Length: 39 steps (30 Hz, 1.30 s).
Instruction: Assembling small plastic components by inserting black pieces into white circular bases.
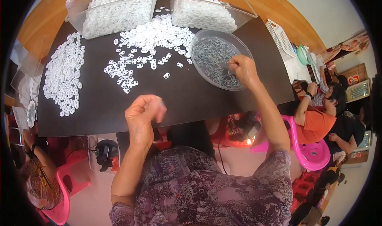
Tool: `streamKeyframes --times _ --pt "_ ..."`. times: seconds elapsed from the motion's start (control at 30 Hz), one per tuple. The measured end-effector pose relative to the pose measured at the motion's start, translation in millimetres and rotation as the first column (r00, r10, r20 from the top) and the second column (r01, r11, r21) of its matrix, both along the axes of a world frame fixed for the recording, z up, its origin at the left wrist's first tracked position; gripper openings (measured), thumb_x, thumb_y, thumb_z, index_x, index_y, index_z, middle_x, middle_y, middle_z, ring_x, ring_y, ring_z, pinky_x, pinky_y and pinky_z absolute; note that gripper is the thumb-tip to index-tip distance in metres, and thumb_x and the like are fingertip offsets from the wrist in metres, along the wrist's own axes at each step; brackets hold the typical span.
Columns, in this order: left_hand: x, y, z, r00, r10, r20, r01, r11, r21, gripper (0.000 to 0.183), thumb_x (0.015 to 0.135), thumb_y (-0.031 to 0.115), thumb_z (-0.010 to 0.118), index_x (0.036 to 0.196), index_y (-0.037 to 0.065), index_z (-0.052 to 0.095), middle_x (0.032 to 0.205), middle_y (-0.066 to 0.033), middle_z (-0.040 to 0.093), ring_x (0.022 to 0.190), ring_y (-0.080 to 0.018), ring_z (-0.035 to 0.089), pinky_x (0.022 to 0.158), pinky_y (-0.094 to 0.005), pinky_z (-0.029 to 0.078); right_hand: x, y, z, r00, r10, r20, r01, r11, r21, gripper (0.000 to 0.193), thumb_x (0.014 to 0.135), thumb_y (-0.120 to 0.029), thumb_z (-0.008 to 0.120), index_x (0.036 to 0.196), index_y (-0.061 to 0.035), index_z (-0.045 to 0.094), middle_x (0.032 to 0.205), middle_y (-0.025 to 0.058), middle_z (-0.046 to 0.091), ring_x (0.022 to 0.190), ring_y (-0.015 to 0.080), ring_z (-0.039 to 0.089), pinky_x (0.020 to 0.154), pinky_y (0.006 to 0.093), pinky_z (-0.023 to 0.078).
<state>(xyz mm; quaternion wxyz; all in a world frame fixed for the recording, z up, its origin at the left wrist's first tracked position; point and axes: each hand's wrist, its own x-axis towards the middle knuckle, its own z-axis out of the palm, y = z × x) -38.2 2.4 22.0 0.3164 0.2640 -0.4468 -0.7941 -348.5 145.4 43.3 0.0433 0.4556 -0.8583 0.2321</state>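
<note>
My right hand (243, 70) is over the right part of a round clear tray (242, 39), its fingers pinched together. Small grey screws (215, 54) lie thickly in that tray. Whatever sits between those fingertips is hidden. Nearer to me, above the table's front edge, my left hand (144, 112) is closed, with thumb and fingertips blurred; I cannot make out what it holds. Beyond it are loose white oval plastic pieces with two dark holes (123, 72). These run back into a larger white heap (157, 33). One single piece (166, 75) lies apart between heap and tray.
Two clear bins, one at back left (119, 17) and one at back right (205, 15), hold more white pieces. Another white pile (63, 74) covers the dark table's (175, 100) left side. People sit at both sides; a pink chair (312, 152) stands at right.
</note>
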Motion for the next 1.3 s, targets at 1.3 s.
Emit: streamKeyframes --times 1.3 --pt "7 1 1 1.000 0.001 -0.029 0.000 0.999 0.037 0.010 0.087 0.007 0.062 0.091 -0.002 0.062 0.074 -0.0057 0.063 0.061 -0.0078 0.056 0.054 -0.0193 0.044 152 -51 26 0.707 0.502 0.498 -0.319 0.855 -0.408 0.010 0.078 0.002 0.064 0.087 -0.0020 0.065 0.083 -0.0013 0.060 0.077 0.0054 0.055 0.068 0.0198 0.043"
